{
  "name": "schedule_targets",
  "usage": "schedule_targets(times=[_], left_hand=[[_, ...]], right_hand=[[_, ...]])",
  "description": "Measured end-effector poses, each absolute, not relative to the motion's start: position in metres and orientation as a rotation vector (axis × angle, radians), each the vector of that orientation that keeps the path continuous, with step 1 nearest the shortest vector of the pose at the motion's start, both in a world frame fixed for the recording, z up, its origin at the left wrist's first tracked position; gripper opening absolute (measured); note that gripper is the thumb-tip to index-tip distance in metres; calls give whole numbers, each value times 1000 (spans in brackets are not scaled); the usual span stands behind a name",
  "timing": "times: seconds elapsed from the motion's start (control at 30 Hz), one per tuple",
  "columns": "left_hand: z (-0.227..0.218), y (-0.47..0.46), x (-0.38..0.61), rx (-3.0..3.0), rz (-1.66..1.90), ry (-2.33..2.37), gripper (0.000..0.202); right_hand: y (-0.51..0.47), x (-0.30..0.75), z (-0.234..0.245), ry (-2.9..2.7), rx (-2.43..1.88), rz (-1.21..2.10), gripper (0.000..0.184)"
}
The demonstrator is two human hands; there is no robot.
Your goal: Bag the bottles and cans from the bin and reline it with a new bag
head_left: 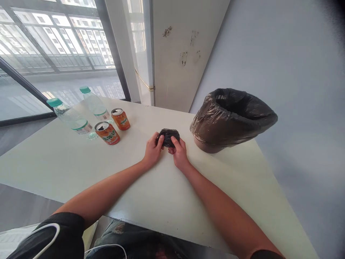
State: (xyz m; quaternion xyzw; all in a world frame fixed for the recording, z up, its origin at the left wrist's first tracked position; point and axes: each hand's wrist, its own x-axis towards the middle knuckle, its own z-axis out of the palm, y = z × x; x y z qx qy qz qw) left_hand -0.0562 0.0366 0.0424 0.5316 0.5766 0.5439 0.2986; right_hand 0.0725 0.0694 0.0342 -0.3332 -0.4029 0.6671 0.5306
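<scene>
Between my two hands is a roll of black plastic bags (168, 135), bunched and shiny, held just above the table. My left hand (153, 148) grips its left end with the thumb on top. On the right end, my right hand (179, 150) presses its thumb in the same way, the other fingers curled beneath. To the right stands a bin (208, 145) lined with a black bag (229, 126), whose mouth gapes upward. Its lower rim shows under the liner. Neither hand touches the bin.
Left on the white table (129, 187) stand two orange cans, a nearer one (107, 133) and a farther one (121, 119), both opened. Beside them are two clear bottles with green caps, one nearer (71, 117) and one farther (95, 104). A pale wall (302, 90) borders the right side.
</scene>
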Motion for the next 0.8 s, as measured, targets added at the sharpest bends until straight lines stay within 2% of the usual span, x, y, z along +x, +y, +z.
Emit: schedule_targets(times=[0.37, 0.8], left_hand=[[40, 38, -56, 1445, 1360, 1492, 44], [38, 43, -61, 1331, 1488, 1520, 42]], right_hand=[[70, 72, 34, -984, -817, 1579, 49], [69, 75, 37, -964, -798, 1524, 38]])
